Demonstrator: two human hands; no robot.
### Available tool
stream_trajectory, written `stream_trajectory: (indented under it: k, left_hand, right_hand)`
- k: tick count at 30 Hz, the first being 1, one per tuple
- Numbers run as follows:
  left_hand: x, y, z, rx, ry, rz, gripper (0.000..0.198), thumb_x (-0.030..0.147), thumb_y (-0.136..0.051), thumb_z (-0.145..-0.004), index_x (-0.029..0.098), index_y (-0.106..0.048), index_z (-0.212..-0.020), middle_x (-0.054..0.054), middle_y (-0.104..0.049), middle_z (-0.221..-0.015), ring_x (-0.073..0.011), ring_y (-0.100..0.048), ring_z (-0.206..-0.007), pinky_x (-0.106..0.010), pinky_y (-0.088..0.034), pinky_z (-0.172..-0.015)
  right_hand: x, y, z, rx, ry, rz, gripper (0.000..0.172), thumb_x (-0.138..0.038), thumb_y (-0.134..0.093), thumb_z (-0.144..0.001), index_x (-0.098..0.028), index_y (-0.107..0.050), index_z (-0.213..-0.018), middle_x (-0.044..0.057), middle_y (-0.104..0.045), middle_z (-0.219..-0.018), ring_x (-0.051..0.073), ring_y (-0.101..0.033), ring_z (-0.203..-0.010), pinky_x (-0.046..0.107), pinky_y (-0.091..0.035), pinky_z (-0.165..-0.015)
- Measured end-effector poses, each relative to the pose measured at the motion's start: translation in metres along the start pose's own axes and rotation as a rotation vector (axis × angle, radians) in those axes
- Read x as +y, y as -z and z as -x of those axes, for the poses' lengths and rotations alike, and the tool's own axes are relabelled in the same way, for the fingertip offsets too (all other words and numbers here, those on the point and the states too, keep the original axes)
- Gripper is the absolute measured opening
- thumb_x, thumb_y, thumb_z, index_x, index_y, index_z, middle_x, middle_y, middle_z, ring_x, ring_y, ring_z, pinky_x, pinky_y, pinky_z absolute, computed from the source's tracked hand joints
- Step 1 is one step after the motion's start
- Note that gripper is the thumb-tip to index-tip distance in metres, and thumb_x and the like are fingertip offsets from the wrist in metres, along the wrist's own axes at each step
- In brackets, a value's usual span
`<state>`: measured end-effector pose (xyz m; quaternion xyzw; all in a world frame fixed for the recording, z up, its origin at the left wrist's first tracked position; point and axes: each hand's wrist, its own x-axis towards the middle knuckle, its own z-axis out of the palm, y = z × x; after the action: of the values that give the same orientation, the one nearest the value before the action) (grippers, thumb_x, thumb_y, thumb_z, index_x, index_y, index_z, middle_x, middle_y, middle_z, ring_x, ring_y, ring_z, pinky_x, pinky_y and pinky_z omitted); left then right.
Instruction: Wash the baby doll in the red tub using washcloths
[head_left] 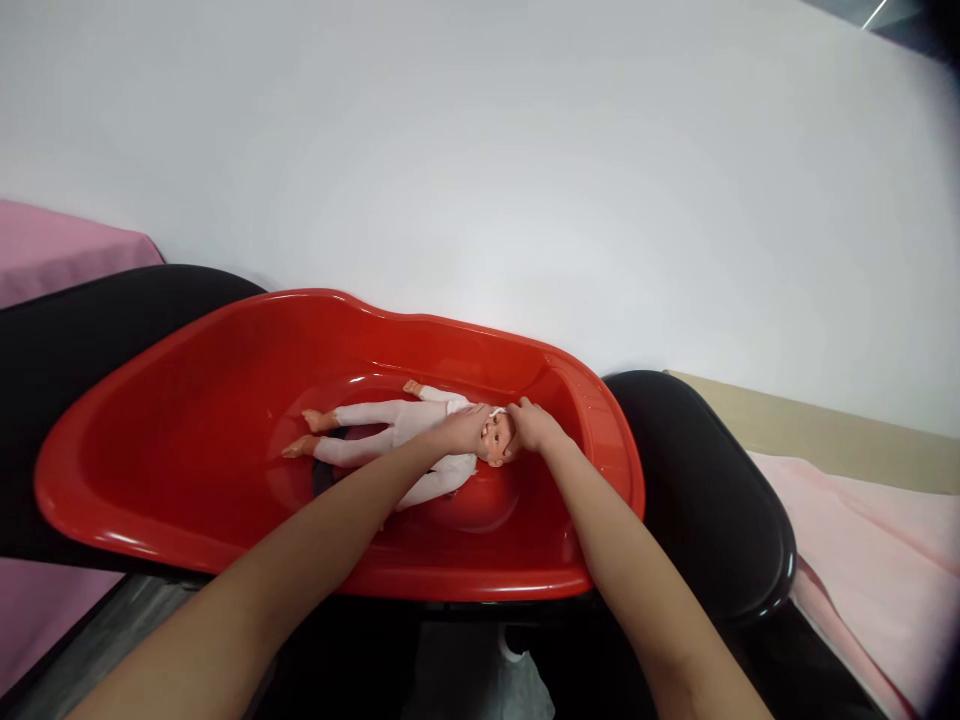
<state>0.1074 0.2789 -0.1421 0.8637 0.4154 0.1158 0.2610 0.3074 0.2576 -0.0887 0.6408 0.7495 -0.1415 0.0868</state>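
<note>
A baby doll (420,422) in white clothes lies on its back in a red baby bathtub (187,420), its bare feet pointing left and its head to the right. My left hand (463,430) rests at the doll's neck and chin, its fingers closed against it and partly hidden. At the crown of the doll's head is my right hand (534,424), fingers curled in a pinch. A small white piece (497,411) shows between the two hands beside the doll's face, meeting my right fingertips; its kind is too small to make out.
Something dark (322,478) lies under the doll's legs. The tub stands over a black surface (705,490), whose rounded ends show on both sides. Pink cloth (67,250) is at the left, paler pink cloth (862,540) at the right. A white wall (480,180) rises behind.
</note>
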Motion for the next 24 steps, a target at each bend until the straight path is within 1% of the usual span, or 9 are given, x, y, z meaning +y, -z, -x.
stream_trajectory:
  k: [4, 6, 9, 11, 13, 16, 18, 21, 24]
  left_hand:
    - [-0.008, 0.002, 0.004, 0.002, 0.042, -0.007, 0.087, 0.045, -0.099, -0.071, 0.015, -0.060, -0.142, -0.017, -0.067, -0.148, -0.0371, -0.063, -0.136, -0.043, -0.051, -0.112]
    - [-0.013, -0.002, 0.007, 0.002, 0.055, -0.018, 0.095, 0.049, -0.099, -0.071, 0.016, -0.057, -0.149, -0.018, -0.065, -0.153, -0.0387, -0.062, -0.140, -0.045, -0.049, -0.117]
    - [-0.015, -0.007, 0.010, 0.001, 0.048, -0.039, 0.113, 0.062, -0.100, -0.069, 0.019, -0.048, -0.160, -0.019, -0.057, -0.163, -0.0406, -0.054, -0.150, -0.050, -0.043, -0.125]
    - [-0.015, -0.008, 0.010, -0.002, 0.041, -0.060, 0.120, 0.066, -0.099, -0.069, 0.021, -0.043, -0.165, -0.019, -0.050, -0.170, -0.0411, -0.048, -0.157, -0.051, -0.039, -0.128]
    - [-0.014, -0.007, 0.011, -0.014, 0.023, -0.065, 0.116, 0.068, -0.097, -0.071, 0.024, -0.045, -0.164, -0.017, -0.050, -0.171, -0.0405, -0.049, -0.156, -0.051, -0.041, -0.126]
    - [-0.013, -0.001, 0.010, -0.027, 0.012, -0.045, 0.103, 0.073, -0.093, -0.073, 0.023, -0.054, -0.154, -0.015, -0.059, -0.162, -0.0389, -0.057, -0.147, -0.048, -0.048, -0.118]
    - [-0.011, 0.003, 0.010, -0.032, 0.022, -0.055, 0.100, 0.076, -0.093, -0.070, 0.024, -0.058, -0.147, -0.014, -0.064, -0.155, -0.0382, -0.061, -0.141, -0.047, -0.049, -0.116]
    - [-0.011, 0.009, 0.010, -0.063, 0.011, -0.090, 0.098, 0.072, -0.095, -0.066, 0.025, -0.059, -0.144, -0.012, -0.067, -0.146, -0.0372, -0.064, -0.133, -0.045, -0.051, -0.112]
    - [-0.015, 0.015, 0.010, -0.122, 0.021, -0.125, 0.087, 0.065, -0.094, -0.067, 0.024, -0.061, -0.137, -0.010, -0.070, -0.136, -0.0337, -0.068, -0.121, -0.041, -0.055, -0.099]
  right_hand:
    - [-0.008, 0.003, 0.002, 0.090, 0.065, -0.021, 0.053, -0.038, -0.090, -0.087, -0.017, -0.069, -0.131, 0.015, -0.062, -0.136, 0.034, -0.061, -0.132, 0.038, -0.050, -0.107]
    - [-0.010, 0.001, 0.002, 0.093, 0.059, -0.031, 0.059, -0.040, -0.092, -0.086, -0.018, -0.066, -0.135, 0.016, -0.059, -0.141, 0.036, -0.056, -0.138, 0.040, -0.049, -0.110]
    - [-0.011, -0.004, 0.001, 0.014, -0.007, -0.055, 0.091, -0.043, -0.103, -0.069, -0.020, -0.058, -0.145, 0.017, -0.050, -0.153, 0.040, -0.048, -0.149, 0.043, -0.049, -0.113]
    - [-0.010, -0.005, -0.001, -0.037, -0.061, -0.078, 0.103, -0.045, -0.106, -0.063, -0.020, -0.054, -0.148, 0.018, -0.044, -0.158, 0.042, -0.043, -0.154, 0.043, -0.048, -0.116]
    - [-0.010, -0.005, -0.001, -0.050, -0.089, -0.086, 0.099, -0.047, -0.105, -0.065, -0.019, -0.054, -0.146, 0.020, -0.042, -0.160, 0.042, -0.040, -0.157, 0.044, -0.048, -0.118]
    - [-0.013, -0.005, -0.002, -0.030, -0.093, -0.062, 0.092, -0.050, -0.102, -0.070, -0.019, -0.054, -0.143, 0.021, -0.044, -0.160, 0.043, -0.039, -0.159, 0.049, -0.046, -0.120]
    - [-0.014, -0.005, -0.002, -0.044, -0.099, -0.072, 0.095, -0.052, -0.102, -0.071, -0.021, -0.051, -0.145, 0.020, -0.047, -0.159, 0.044, -0.048, -0.152, 0.051, -0.048, -0.118]
    - [-0.014, -0.010, -0.003, -0.130, -0.064, -0.144, 0.101, -0.047, -0.104, -0.068, -0.022, -0.046, -0.147, 0.018, -0.054, -0.153, 0.036, -0.071, -0.124, 0.042, -0.057, -0.098]
    - [-0.013, -0.014, -0.005, -0.144, 0.020, -0.140, 0.107, -0.043, -0.106, -0.064, -0.023, -0.044, -0.149, 0.018, -0.057, -0.151, 0.032, -0.076, -0.112, 0.034, -0.056, -0.084]
